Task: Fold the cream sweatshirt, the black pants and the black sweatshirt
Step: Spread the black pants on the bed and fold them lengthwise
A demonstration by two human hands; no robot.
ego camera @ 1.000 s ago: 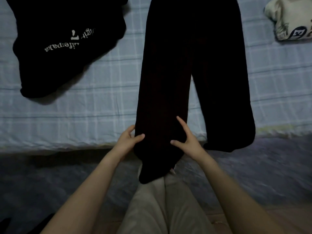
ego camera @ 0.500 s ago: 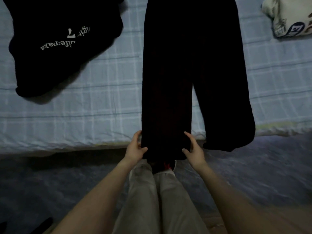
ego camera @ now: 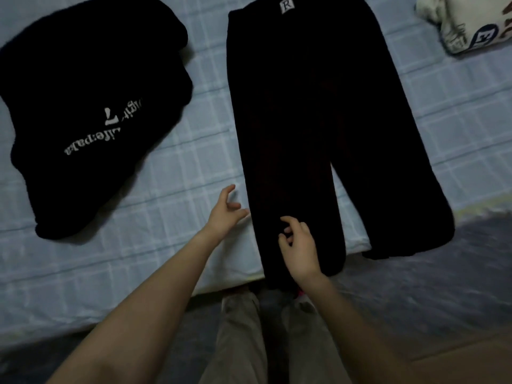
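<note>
The black pants (ego camera: pixel 304 120) lie flat on the bed, waistband far, with a white label at the top; both leg ends hang over the near edge. My left hand (ego camera: pixel 225 214) hovers open just left of the left leg, fingers spread, touching nothing. My right hand (ego camera: pixel 300 245) is over the lower left leg with fingers loosely curled; no cloth is gripped. The black sweatshirt (ego camera: pixel 91 112) with white lettering lies bunched at the left. The cream sweatshirt (ego camera: pixel 468 26) with a printed badge lies at the far right corner.
The bed has a pale blue checked sheet (ego camera: pixel 180 167); its near edge runs across the lower middle. A grey rug (ego camera: pixel 429 286) covers the floor below. My legs in beige trousers (ego camera: pixel 249 342) stand against the bed edge.
Both hands have let go of the left pant leg and moved up onto the bed. The view has tilted, so the waistband and its label now show.
</note>
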